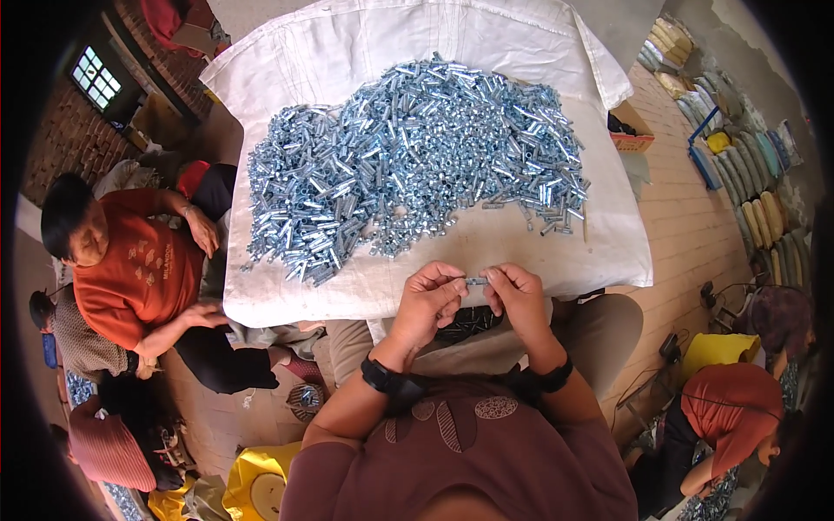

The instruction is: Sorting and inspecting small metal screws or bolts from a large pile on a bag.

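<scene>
In front of my chest, my left hand (427,302) and my right hand (519,300) are close together at the near edge of a cloth-covered table (599,252). Between their fingertips they pinch a small silvery metal sleeve (476,281), one end in each hand. Its finer details are too small to make out. Beyond them spreads a large heap of shiny metal sleeves (313,174) mixed with short nut-like pieces (434,174). Below my hands, a dark container (469,325) holds slim pieces and is partly hidden by my wrists.
A person in an orange shirt (143,260) sits close by the table's left side. Others bend over work at lower left and lower right (730,408). Filled sacks (738,165) line the right wall. A small basket (306,399) and yellow sacks (258,482) are on the floor.
</scene>
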